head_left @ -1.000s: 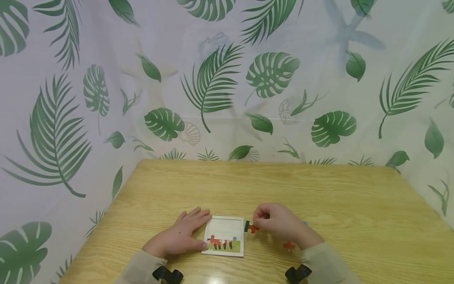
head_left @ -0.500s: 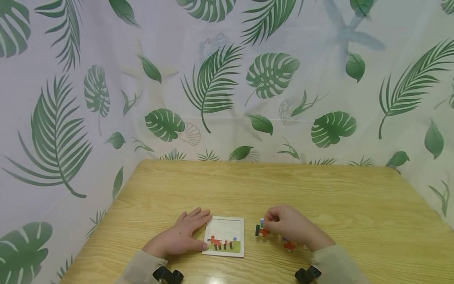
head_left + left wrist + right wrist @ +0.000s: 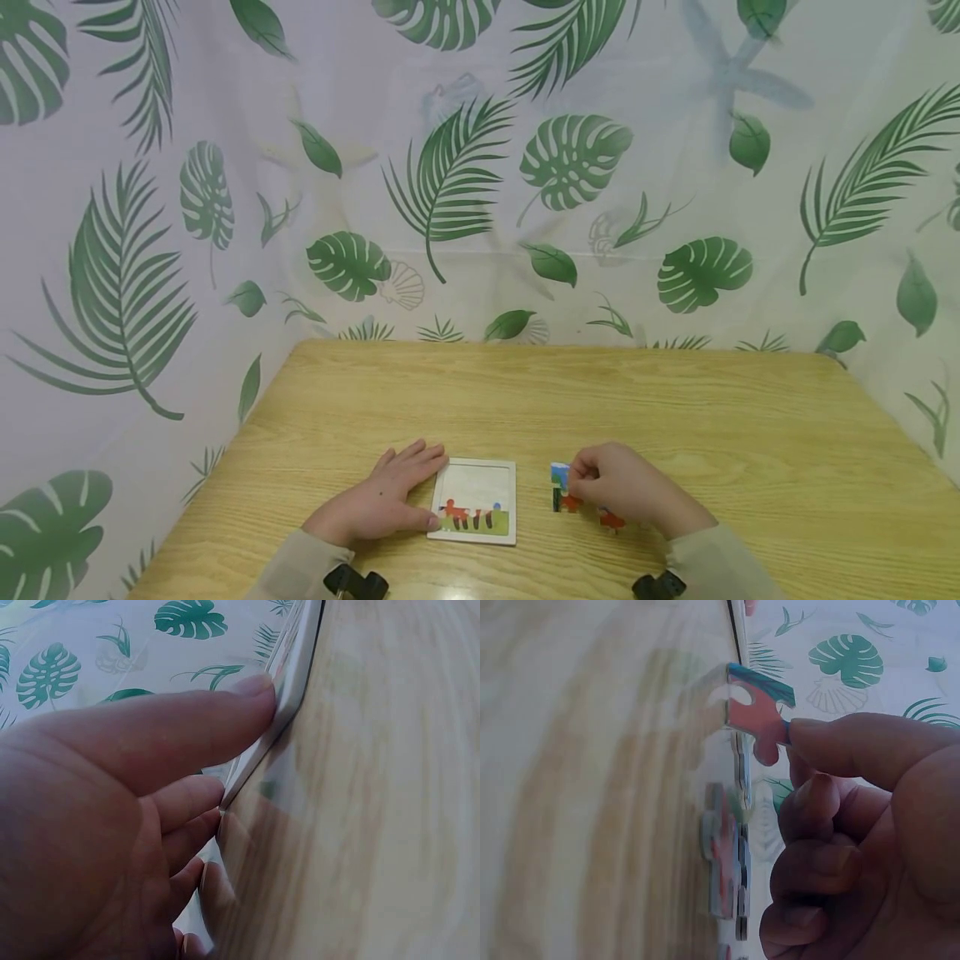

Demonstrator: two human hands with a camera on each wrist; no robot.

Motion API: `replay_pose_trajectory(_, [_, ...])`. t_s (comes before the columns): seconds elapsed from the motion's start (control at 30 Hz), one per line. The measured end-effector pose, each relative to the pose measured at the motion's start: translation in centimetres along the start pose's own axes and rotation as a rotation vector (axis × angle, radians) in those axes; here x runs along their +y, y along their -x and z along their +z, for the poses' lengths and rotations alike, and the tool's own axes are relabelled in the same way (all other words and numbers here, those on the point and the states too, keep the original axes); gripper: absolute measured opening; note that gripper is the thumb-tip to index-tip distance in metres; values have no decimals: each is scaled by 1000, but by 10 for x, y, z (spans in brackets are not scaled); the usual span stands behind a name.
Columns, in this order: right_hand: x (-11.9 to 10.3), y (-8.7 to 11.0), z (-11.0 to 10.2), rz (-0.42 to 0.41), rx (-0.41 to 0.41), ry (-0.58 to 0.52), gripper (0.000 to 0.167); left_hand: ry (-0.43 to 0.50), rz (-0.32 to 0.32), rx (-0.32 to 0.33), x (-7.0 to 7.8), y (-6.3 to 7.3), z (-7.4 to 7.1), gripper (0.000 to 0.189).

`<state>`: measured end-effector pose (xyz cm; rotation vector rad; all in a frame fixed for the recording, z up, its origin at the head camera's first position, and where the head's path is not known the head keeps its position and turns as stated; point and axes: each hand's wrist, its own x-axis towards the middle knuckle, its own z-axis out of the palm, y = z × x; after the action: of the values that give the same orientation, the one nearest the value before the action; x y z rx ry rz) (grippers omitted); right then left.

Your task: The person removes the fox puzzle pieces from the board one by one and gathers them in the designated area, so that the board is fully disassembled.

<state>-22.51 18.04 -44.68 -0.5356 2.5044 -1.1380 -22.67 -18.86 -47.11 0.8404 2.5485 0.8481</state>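
Left hand [image 3: 386, 494], fingers extended, touches the left rim of the puzzle tray [image 3: 512, 500]. Tray contains fitted pieces [image 3: 472, 522] along its near side, red over green. Right of the tray lies a blue-and-green piece [image 3: 559, 473]. Right hand [image 3: 622, 483], farther right, pinches a teal-edged red piece [image 3: 759, 716], partly blocking sight of loose pieces. Second red piece [image 3: 611, 521] lies right of the tray, on the table [image 3: 750, 433].

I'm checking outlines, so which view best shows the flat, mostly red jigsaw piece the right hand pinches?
Right wrist: the jigsaw piece appears large, outline mostly clear. Head shows it small, partly behind the right hand; left wrist misses it.
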Motion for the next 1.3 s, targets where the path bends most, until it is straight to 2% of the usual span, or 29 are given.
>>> replay_pose_trajectory(0.27, [0,1,3,0,34,86,15,-5,3,-1,-1,0,0,86])
replay_pose_trajectory(1.3, [5,1,10,3,32,180,17,-24,-10,-2,-2,-2,0,84])
